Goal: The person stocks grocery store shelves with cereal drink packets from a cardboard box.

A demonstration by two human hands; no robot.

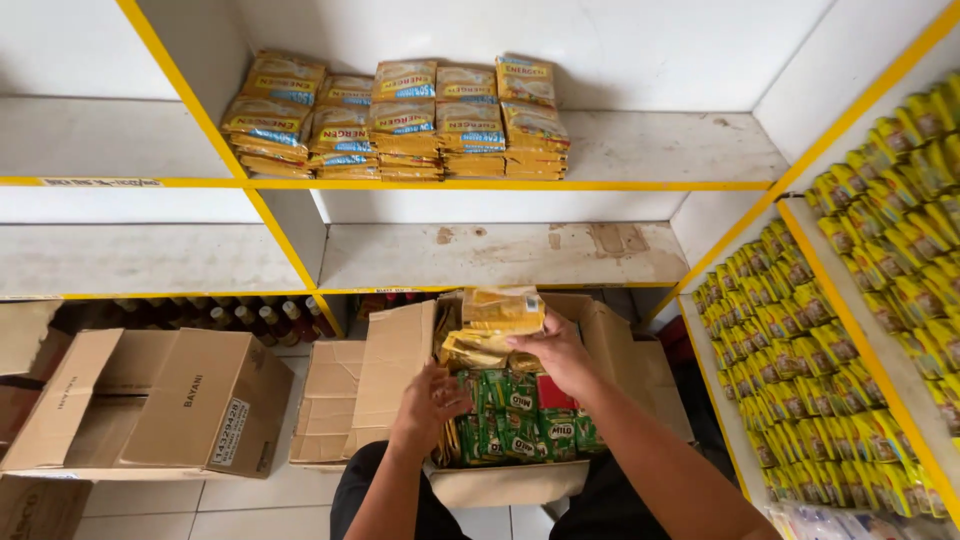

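An open cardboard box (395,365) stands on the floor in front of me, packed with green sachets (515,425) and yellow sachets. My right hand (560,355) grips a bundle of yellow sachets (497,325) raised just above the box. My left hand (430,400) reaches into the box's left side, its fingers on the upright yellow packs there. More yellow sachet stacks (400,120) lie on the upper white shelf (660,150).
A second open cardboard box (190,395) sits on the floor to the left. The middle shelf (500,255) is bare. Bottles (260,315) line the bottom shelf. Rows of green and yellow sachets (830,340) fill the shelves on the right.
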